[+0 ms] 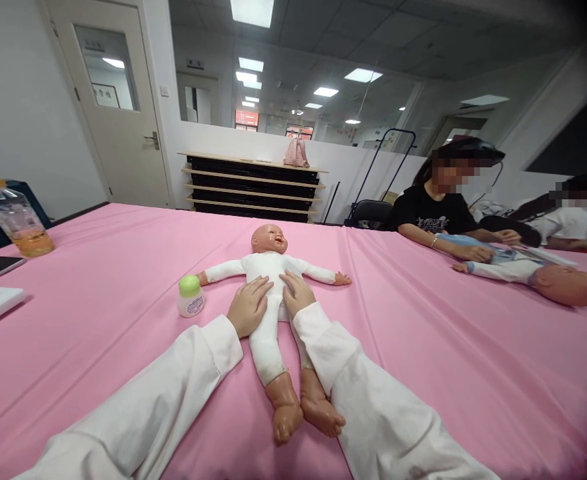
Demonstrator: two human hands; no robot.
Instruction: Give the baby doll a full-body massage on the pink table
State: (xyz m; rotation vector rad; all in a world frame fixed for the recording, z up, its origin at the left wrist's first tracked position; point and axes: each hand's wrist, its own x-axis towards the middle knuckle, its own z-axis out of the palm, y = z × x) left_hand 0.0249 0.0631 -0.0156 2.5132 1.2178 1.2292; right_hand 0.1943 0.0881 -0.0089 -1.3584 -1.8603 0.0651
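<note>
- The doll point(272, 265) lies on its back on the pink cloth point(403, 333), straight ahead of the person, touched by both hands.
- Its long axis runs away from the person: the head is at the far end, the bare feet come nearest, swung a little toward the person's right, and the arms spread out to either side.
- The left hand point(248, 308) rests palm down on the side of the lower torso and hip, fingers extended and angled inward across the white body.
- The right hand point(298, 293) lies on the opposite side, its fingers also extended, pointing up toward the chest.
- Both hands look open and flat, gripping nothing; a narrow strip of the doll's front shows between them.
- Neither hand is clearly nearer, since both touch the torso, though the right fingertips reach slightly farther toward the head.
- The green-lidded jar point(191, 297) stands upright beside the doll's outstretched arm, closer to the left hand than the right.
- Well apart, on the right, another person point(436, 210) has both hands at a second doll point(518, 270).
</note>
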